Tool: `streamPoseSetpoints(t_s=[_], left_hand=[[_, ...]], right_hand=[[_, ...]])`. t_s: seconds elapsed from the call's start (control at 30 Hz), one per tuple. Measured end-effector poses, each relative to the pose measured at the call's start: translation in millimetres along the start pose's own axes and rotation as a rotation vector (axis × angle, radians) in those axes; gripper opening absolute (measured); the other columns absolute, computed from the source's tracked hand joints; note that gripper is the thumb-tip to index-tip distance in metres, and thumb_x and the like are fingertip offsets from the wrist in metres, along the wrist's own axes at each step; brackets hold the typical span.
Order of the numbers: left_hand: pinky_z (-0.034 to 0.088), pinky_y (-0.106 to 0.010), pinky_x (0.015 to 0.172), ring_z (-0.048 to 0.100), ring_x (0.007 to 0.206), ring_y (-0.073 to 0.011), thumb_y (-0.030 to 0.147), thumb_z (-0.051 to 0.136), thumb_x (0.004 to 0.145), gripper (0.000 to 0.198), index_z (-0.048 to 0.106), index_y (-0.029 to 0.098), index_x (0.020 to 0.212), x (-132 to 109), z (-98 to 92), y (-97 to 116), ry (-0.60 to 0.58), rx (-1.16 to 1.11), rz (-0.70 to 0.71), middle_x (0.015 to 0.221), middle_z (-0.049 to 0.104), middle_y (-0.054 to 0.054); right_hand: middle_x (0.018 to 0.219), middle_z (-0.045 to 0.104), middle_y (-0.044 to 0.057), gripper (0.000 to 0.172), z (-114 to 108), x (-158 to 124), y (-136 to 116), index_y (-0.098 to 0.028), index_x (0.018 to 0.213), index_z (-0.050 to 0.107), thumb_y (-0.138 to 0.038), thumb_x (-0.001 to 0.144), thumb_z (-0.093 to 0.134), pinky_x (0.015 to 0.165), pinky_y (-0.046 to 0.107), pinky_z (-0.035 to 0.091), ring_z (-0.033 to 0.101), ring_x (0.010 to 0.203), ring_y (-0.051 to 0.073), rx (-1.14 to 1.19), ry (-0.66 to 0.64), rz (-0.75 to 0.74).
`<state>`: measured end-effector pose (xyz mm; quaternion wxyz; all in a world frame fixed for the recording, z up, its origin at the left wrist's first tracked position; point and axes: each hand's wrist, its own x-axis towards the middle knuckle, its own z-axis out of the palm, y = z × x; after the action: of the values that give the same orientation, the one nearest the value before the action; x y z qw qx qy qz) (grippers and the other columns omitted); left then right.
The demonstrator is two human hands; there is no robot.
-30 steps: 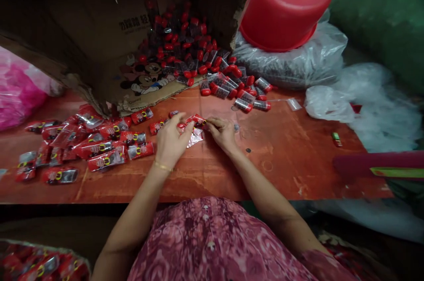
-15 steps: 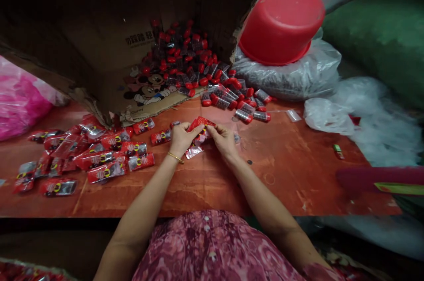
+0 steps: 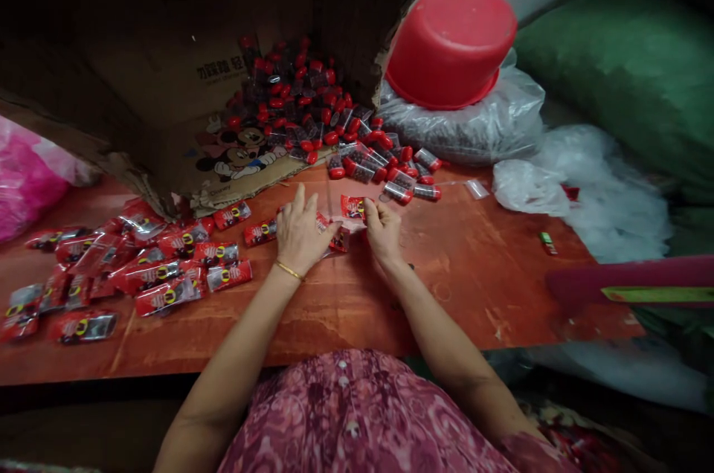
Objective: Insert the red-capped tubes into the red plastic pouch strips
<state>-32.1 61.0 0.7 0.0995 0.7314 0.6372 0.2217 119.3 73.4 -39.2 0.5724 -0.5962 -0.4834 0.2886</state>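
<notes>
My right hand [image 3: 384, 235] is closed, its thumb and fingers pinching the edge of a small red printed packet [image 3: 351, 207] with a clear part. To its left, my left hand [image 3: 301, 231] has its fingers spread, palm down over the table. Beneath and beside its thumb lies another red packet [image 3: 339, 238], partly covered by the hand. Left of that hand sits a red packet with a clear window [image 3: 259, 232]. A pile of similar filled packets [image 3: 167, 272] spreads over the left of the table.
A torn cardboard box [image 3: 134, 108] lies open at the back, with many clear red-capped tubes [image 3: 312, 97] spilling from it onto the red table [image 3: 474, 287]. An upturned red basin [image 3: 454, 42] rests on a bulging clear bag [image 3: 462, 134]. A small green-labelled item [image 3: 547, 242] lies right.
My hands have drawn apart; the left has opened and spread its fingers over the packets. The right keeps a red packet pinched. The view has shifted slightly right.
</notes>
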Motion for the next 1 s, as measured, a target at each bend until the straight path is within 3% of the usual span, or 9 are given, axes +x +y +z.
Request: streamPoseSetpoints(t_s=[0.13,0.27,0.4,0.53,0.67,0.73,0.83,0.9,1.0], left_hand=[[0.041,-0.037,0.090,0.060,0.099,-0.0278,0.048,0.061,0.072,0.040,0.070,0.014,0.090,-14.4,3.2,3.9,-0.032,-0.502,-0.047,0.105,0.067,-0.015],[0.046,-0.026,0.073,0.063,0.074,-0.0165,0.044,0.068,0.067,0.031,0.070,0.016,0.079,-24.7,15.0,14.1,-0.017,-1.170,-0.306,0.078,0.070,-0.004],[0.048,-0.025,0.066,0.061,0.060,-0.0121,0.042,0.078,0.052,0.034,0.066,0.015,0.068,-30.0,17.0,25.7,-0.049,-1.552,-0.595,0.066,0.068,-0.001],[0.047,-0.022,0.059,0.058,0.052,-0.0096,0.037,0.083,0.042,0.035,0.065,0.014,0.060,-30.6,11.8,25.4,0.008,-1.629,-0.715,0.057,0.066,0.001],[0.043,-0.017,0.051,0.054,0.046,-0.0055,0.033,0.084,0.042,0.032,0.061,0.014,0.053,-27.4,6.5,15.4,0.113,-1.617,-0.751,0.052,0.064,0.003],[0.040,-0.015,0.047,0.053,0.045,-0.0047,0.033,0.084,0.042,0.032,0.061,0.014,0.052,-26.1,4.7,12.0,0.082,-1.618,-0.781,0.050,0.063,0.003],[0.040,-0.016,0.046,0.056,0.048,-0.0066,0.034,0.084,0.042,0.033,0.065,0.014,0.060,-26.6,5.1,11.2,-0.019,-1.634,-0.830,0.056,0.066,0.001],[0.040,-0.016,0.047,0.058,0.051,-0.0075,0.035,0.084,0.044,0.034,0.067,0.014,0.066,-28.4,7.3,11.4,-0.076,-1.640,-0.842,0.059,0.068,0.000],[0.040,-0.015,0.047,0.059,0.052,-0.0071,0.036,0.083,0.047,0.035,0.068,0.015,0.071,-31.7,10.6,9.5,-0.128,-1.646,-0.854,0.060,0.068,0.000]], right_hand=[[0.051,0.044,-0.005,0.034,6.2,-16.4,-15.7,-0.018,0.055,0.049,-0.043,0.078,0.052,0.052,0.022,0.034,0.039,0.053,0.009,0.089,0.061,0.019],[0.069,0.061,-0.001,0.026,19.4,-39.3,-23.2,-0.017,0.077,0.062,-0.043,0.075,0.055,0.064,0.024,0.044,0.052,0.064,0.011,0.334,0.013,0.148],[0.068,0.061,-0.001,0.027,28.9,-58.3,-23.2,-0.017,0.077,0.063,-0.043,0.076,0.055,0.061,0.023,0.045,0.051,0.061,0.011,0.426,-0.021,0.213],[0.064,0.059,-0.001,0.034,16.1,-58.0,-18.5,-0.017,0.072,0.061,-0.045,0.083,0.046,0.060,0.025,0.045,0.052,0.061,0.012,0.261,-0.137,0.145],[0.096,0.066,0.007,0.030,-32.3,-29.2,-3.2,-0.020,0.094,0.063,-0.039,0.086,0.041,0.084,0.036,0.045,0.058,0.092,0.021,-0.228,-0.228,-0.189],[0.114,0.061,0.012,0.035,-59.5,-9.7,7.2,-0.018,0.108,0.059,-0.036,0.079,0.051,0.094,0.044,0.038,0.052,0.107,0.027,-0.472,-0.310,-0.319],[0.126,0.054,0.015,0.055,-85.8,11.4,19.5,-0.014,0.124,0.049,-0.033,0.072,0.058,0.095,0.049,0.036,0.047,0.113,0.031,-0.684,-0.527,-0.393],[0.129,0.052,0.016,0.063,-91.5,16.5,24.2,-0.013,0.128,0.045,-0.034,0.070,0.061,0.092,0.051,0.037,0.046,0.114,0.033,-0.784,-0.628,-0.419],[0.125,0.056,0.016,0.050,-90.1,13.5,28.1,-0.013,0.123,0.051,-0.034,0.077,0.057,0.086,0.048,0.039,0.049,0.108,0.032,-0.854,-0.678,-0.441]])
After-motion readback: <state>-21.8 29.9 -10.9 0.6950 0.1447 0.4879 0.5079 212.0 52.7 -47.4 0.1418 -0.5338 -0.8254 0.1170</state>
